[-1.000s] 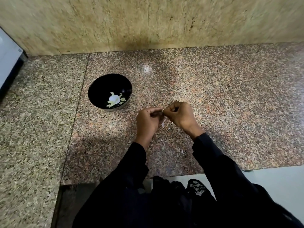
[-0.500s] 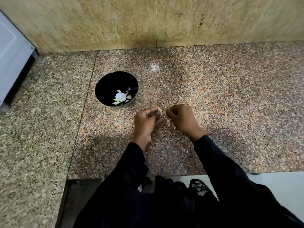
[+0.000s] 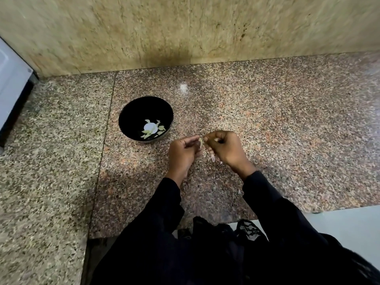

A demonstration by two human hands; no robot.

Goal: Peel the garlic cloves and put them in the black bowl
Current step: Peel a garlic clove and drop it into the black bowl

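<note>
A black bowl (image 3: 131,112) stands on the speckled granite counter, with several pale peeled garlic cloves (image 3: 153,130) lying in its bottom. Just right of and below the bowl, my left hand (image 3: 182,153) pinches a small pale garlic clove (image 3: 200,142) between thumb and fingers. My right hand (image 3: 225,148) meets it from the right, fingers curled, pinching at the clove's skin. Thin flakes of garlic skin (image 3: 211,158) lie on the counter under my hands.
A tan stone wall (image 3: 185,29) closes off the back of the granite counter (image 3: 287,130). A white and dark appliance (image 3: 12,89) stands at the far left edge. The counter's front edge runs near my body, with pale floor (image 3: 349,229) at the lower right.
My hands stay together on the clove and have shifted only slightly. The camera view has drifted, so the bowl sits a bit further right and higher in the frame.
</note>
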